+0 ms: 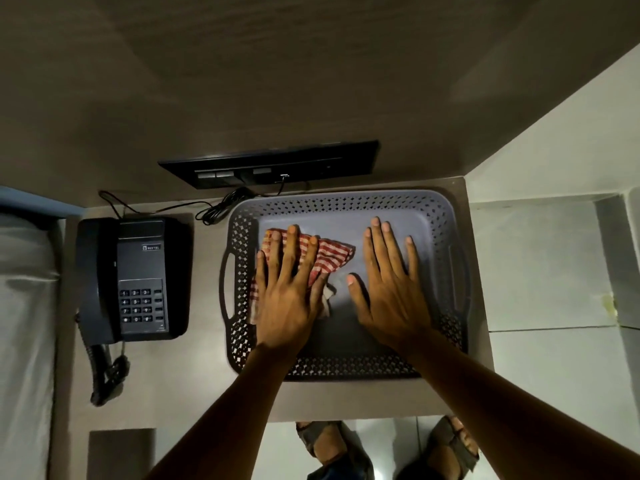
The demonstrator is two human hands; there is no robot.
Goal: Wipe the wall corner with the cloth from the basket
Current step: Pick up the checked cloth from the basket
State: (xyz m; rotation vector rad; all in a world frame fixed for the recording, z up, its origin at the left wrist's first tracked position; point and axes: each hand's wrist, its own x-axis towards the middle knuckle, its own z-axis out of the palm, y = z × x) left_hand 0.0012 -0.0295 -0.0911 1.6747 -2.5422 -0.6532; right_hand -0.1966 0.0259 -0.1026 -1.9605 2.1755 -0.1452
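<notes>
We are laying our left hand [287,289] flat, fingers spread, on the red-checked cloth [329,259] lying inside the grey basket [346,202]; our right hand [391,289] is resting open and empty beside it on the basket floor.

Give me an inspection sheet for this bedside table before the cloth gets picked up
Surface: grey table, lit dimly.
Job's things: red checked cloth lies crumpled in the grey basket, left part.
Clutter: black telephone left of the basket.
Hands: left hand flat on the cloth, no grip closed; right hand spread over the bare basket floor.
Cables: thin black cable coiled behind the basket; coiled handset cord in front of the phone.
Surroundings: black switch panel on the wall; tiled floor to the right.
</notes>
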